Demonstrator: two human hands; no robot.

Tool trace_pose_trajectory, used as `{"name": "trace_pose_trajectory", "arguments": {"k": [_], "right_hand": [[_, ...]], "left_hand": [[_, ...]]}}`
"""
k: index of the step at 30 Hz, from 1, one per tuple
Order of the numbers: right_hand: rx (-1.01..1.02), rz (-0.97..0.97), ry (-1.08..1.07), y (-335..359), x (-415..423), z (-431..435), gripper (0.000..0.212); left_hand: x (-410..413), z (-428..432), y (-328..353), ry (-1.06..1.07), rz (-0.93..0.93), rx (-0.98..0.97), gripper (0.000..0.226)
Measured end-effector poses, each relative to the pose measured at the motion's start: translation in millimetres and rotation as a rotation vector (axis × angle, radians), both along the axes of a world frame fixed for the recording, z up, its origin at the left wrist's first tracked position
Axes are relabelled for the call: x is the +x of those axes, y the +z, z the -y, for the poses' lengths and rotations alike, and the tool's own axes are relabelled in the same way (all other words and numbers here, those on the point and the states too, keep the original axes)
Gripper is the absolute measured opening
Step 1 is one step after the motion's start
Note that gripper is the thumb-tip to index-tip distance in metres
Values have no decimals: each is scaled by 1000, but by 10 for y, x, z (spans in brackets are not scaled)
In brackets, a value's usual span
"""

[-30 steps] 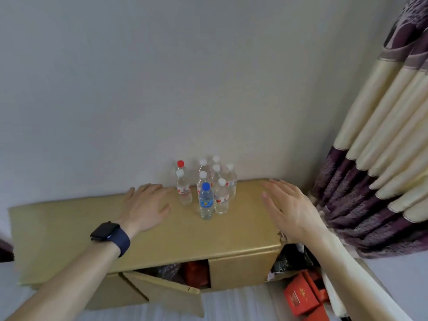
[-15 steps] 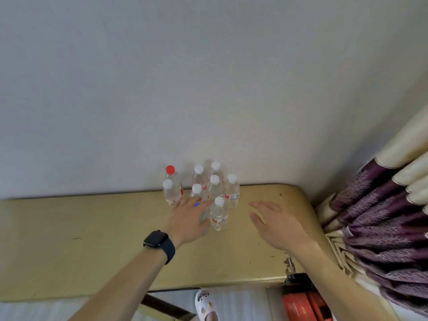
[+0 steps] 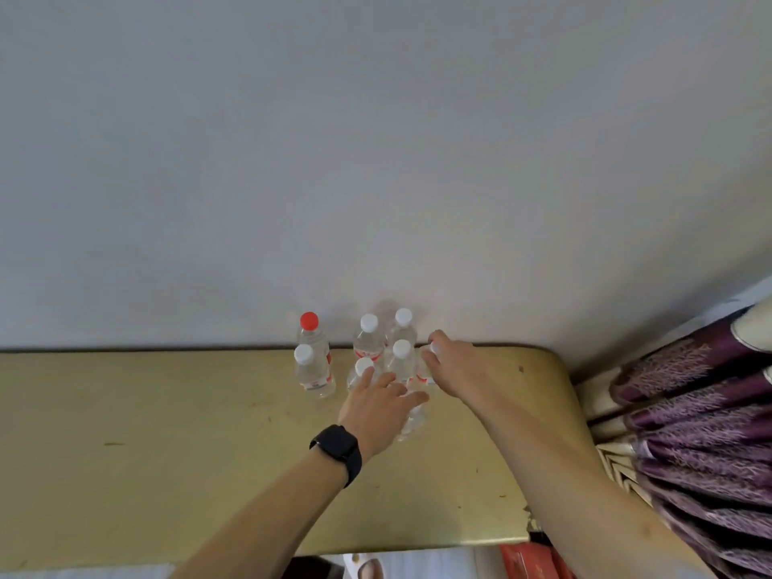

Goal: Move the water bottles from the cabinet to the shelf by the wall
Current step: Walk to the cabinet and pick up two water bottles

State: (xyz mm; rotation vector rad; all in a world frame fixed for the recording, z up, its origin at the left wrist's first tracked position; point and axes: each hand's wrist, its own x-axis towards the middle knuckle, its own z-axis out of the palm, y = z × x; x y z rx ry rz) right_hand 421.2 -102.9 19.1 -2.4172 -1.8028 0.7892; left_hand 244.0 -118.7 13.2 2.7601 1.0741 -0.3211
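Several clear water bottles stand bunched on the yellow cabinet top against the wall. Most have white caps; one at the back left has a red cap. My left hand, with a dark watch on the wrist, lies over the front bottles with its fingers spread. It hides the blue-capped bottle, and the clear body of a front bottle shows below the thumb. My right hand is wrapped around the rightmost bottle, whose white cap peeks out between the fingers.
A purple and cream curtain hangs close to the cabinet's right end. A red box and a white slipper show on the floor below the front edge. The plain wall rises right behind the bottles.
My right hand has moved forward from the cabinet top and closed around the rightmost bottle. My left hand has shifted right over the front bottles. The view has moved closer.
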Motion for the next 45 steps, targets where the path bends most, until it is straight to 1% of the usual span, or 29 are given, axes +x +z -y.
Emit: {"name": "trace_pose_trajectory", "arguments": {"k": [4,8,10,13,16,19,23,28,32,34,36,38,39,40,42,43,45], "right_hand": [[39,-22,-34,-132,160,85,22],[32,-67,-70,-138,500,482,25],[19,-140,-130,-118,637,725,20],[0,-170,-158,-96,757,1033,15],[-17,-130,-101,-84,798,1263,18],[-42,-111,-62,-99,809,1369,21],[-47,-172,-57,-110,801,1427,23],[-88,-145,-56,-107,705,1464,34],[-130,-86,-41,-161,634,1534,45],[-134,-30,-46,-206,585,1595,57],[-126,34,-60,-246,523,1636,72],[-87,70,-62,-296,479,1670,79],[-76,83,-57,-307,466,1683,75],[-68,89,-56,-294,457,1695,67],[-40,68,-50,-278,471,1731,50],[-29,69,-44,-261,484,1757,47],[-17,94,-39,-266,529,1814,48]], "left_hand": [[63,-30,-102,-9,15,16,43],[199,-37,-151,-15,-24,43,42],[236,-32,-125,-16,-19,56,40],[276,-24,-87,-40,-32,58,35],[343,46,-64,-46,-57,88,33],[417,99,-47,-25,-67,60,34],[514,137,-14,44,-41,-17,36],[583,192,42,108,-57,-176,39],[612,238,59,105,-97,-212,42],[616,289,25,142,-124,-250,46],[632,349,-22,224,-127,-259,55],[673,421,-78,313,-151,-194,68],[701,463,-112,354,-148,-158,71],[728,506,-155,389,-119,-128,69],[756,580,-224,433,-26,-121,57],[747,597,-243,435,14,-148,51],[687,595,-239,397,65,-219,40]]}}
